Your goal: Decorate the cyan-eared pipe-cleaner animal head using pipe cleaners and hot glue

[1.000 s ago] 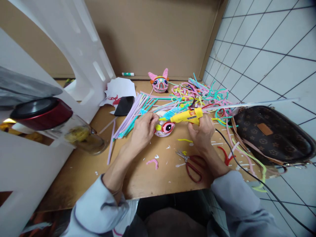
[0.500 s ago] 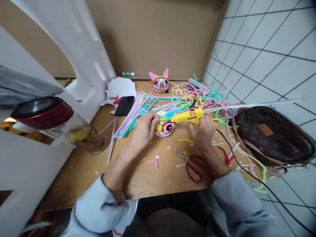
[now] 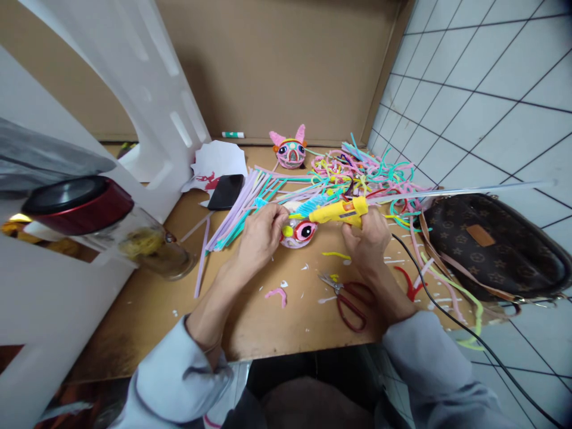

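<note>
Head view: the right hand [image 3: 367, 237] grips a yellow glue gun [image 3: 338, 211]. The left hand [image 3: 263, 233] pinches the edge of a bright toy head [image 3: 298, 238], between both hands. Red scissors [image 3: 340, 288] lie near the right hand.

A small craft head [image 3: 297, 237] is held near the centre of the frame, its rounded, pale lilac lower part turned toward the viewer. One large eye is shown, black with a white glint, ringed in white and red; a yellow-green round piece is set beside it, and its left side is hidden. Just to the right, a yellow glue gun [image 3: 342, 210] is held roughly level, its nozzle pointed left at the craft head's upper edge. Contact cannot be made out.
</note>
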Tool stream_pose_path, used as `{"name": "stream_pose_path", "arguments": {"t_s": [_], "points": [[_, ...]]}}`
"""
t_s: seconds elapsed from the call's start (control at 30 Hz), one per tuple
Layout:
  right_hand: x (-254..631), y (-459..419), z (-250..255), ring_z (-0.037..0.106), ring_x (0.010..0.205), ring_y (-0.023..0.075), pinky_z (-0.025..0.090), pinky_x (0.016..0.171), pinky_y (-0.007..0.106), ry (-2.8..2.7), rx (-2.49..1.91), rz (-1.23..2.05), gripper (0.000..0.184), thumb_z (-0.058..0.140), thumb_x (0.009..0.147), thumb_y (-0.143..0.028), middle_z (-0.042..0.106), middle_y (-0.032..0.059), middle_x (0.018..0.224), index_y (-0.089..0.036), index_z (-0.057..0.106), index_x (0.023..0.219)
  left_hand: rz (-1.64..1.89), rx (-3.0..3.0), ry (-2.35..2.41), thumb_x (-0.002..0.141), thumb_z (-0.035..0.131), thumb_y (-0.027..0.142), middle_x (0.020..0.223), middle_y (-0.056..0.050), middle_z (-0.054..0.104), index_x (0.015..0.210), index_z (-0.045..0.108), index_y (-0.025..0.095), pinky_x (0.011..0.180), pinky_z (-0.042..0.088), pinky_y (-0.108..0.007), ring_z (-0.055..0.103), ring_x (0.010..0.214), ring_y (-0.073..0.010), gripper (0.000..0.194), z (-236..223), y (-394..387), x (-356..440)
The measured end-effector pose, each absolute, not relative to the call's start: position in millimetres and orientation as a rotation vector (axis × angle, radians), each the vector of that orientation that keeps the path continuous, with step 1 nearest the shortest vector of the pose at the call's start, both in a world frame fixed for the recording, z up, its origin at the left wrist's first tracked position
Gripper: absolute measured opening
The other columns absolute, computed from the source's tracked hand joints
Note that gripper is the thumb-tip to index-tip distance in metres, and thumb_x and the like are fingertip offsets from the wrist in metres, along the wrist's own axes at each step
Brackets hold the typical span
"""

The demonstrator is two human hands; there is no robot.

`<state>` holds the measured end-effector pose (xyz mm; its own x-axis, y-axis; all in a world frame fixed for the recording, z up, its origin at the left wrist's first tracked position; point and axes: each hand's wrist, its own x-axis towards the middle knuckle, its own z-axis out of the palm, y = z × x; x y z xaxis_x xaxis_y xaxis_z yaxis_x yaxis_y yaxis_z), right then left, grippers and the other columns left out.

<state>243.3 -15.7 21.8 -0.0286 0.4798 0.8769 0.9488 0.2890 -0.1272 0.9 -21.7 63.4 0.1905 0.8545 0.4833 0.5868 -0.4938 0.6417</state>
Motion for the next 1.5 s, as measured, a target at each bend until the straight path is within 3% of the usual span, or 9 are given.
{"name": "stream_pose_path", "arguments": {"t_s": [0.3, 0.57, 0.77, 0.97, 1.1, 1.2, 1.37, 1.5], "points": [[239, -16, 20, 0.056, 0.08, 0.0255, 0.044, 0.071, 0.036, -1.563, -1.378, -0.437, 0.011, 0.055, 0.078, -0.027, 0.058, 0.0051, 0.081, -0.025, 0.051, 0.088, 1.19, 2.145, 1.383, 0.096, 0.044, 0.028, 0.07, -0.001, 0.06, 0.078, 0.051, 0.021, 0.069, 0.046, -0.028, 0.057, 0.068, -0.0157, 0.02, 64, -22, 1], [266, -17, 22, 0.049, 0.063, 0.0205, 0.043, 0.064, 0.035, -1.3, -1.646, -0.053, 0.026, 0.062, 0.068, -0.044, 0.056, -0.0003, 0.07, -0.026, 0.048, 0.081, 1.208, 2.153, 1.364, 0.095, 0.046, 0.027, 0.073, -0.001, 0.061, 0.079, 0.051, 0.021, 0.069, 0.045, -0.027, 0.056, 0.067, -0.0151, 0.017, 64, -21, 0], [296, -25, -3, 0.048, 0.067, 0.0201, 0.039, 0.062, 0.033, -1.365, -1.913, -0.114, 0.031, 0.065, 0.065, -0.044, 0.055, 0.0001, 0.074, -0.025, 0.05, 0.084, 1.213, 2.139, 1.36, 0.094, 0.045, 0.026, 0.073, -0.002, 0.063, 0.08, 0.053, 0.02, 0.071, 0.047, -0.028, 0.057, 0.067, -0.0157, 0.017, 63, -21, 0], [302, -33, -17, 0.056, 0.084, 0.0248, 0.042, 0.075, 0.035, -1.535, -2.003, -0.259, 0.029, 0.069, 0.071, -0.038, 0.061, 0.0074, 0.086, -0.019, 0.058, 0.09, 1.298, 2.143, 1.35, 0.094, 0.045, 0.03, 0.078, -0.003, 0.065, 0.082, 0.055, 0.019, 0.073, 0.047, -0.029, 0.057, 0.07, -0.0162, 0.019, 58, -15, 0], [282, -50, 6, 0.057, 0.092, 0.0286, 0.043, 0.08, 0.04, -1.58, -1.795, -0.461, 0.022, 0.062, 0.086, -0.037, 0.065, 0.0127, 0.095, -0.017, 0.064, 0.096, 1.31, 2.106, 1.319, 0.093, 0.045, 0.03, 0.073, -0.002, 0.062, 0.08, 0.055, 0.02, 0.071, 0.046, -0.028, 0.057, 0.069, -0.0168, 0.019, 63, -16, -1], [250, -61, 39, 0.059, 0.086, 0.0249, 0.044, 0.079, 0.039, -1.696, -1.424, -0.478, 0.019, 0.051, 0.097, -0.028, 0.066, 0.0086, 0.086, -0.021, 0.066, 0.086, 1.329, 2.065, 1.273, 0.093, 0.045, 0.033, 0.071, -0.001, 0.061, 0.081, 0.056, 0.02, 0.069, 0.045, -0.028, 0.056, 0.068, -0.0166, 0.021, 70, -21, -3], [191, -48, 85, 0.064, 0.095, 0.0232, 0.051, 0.086, 0.038, -1.93, -1.069, -0.205, 0.026, 0.046, 0.101, -0.024, 0.069, 0.0103, 0.102, -0.022, 0.071, 0.108, 1.335, 2.01, 1.172, 0.092, 0.049, 0.036, 0.072, -0.001, 0.062, 0.08, 0.059, 0.019, 0.068, 0.045, -0.027, 0.055, 0.068, -0.0155, 0.023, 78, -26, -8], [170, -29, 93, 0.065, 0.087, 0.0211, 0.053, 0.079, 0.034, -2.037, -0.999, -0.117, 0.024, 0.05, 0.098, -0.022, 0.07, 0.0071, 0.09, -0.022, 0.074, 0.096, 1.336, 1.976, 1.055, 0.089, 0.053, 0.04, 0.072, -0.001, 0.063, 0.08, 0.061, 0.018, 0.069, 0.046, -0.026, 0.055, 0.068, -0.0148, 0.025, 80, -24, -13]]}}
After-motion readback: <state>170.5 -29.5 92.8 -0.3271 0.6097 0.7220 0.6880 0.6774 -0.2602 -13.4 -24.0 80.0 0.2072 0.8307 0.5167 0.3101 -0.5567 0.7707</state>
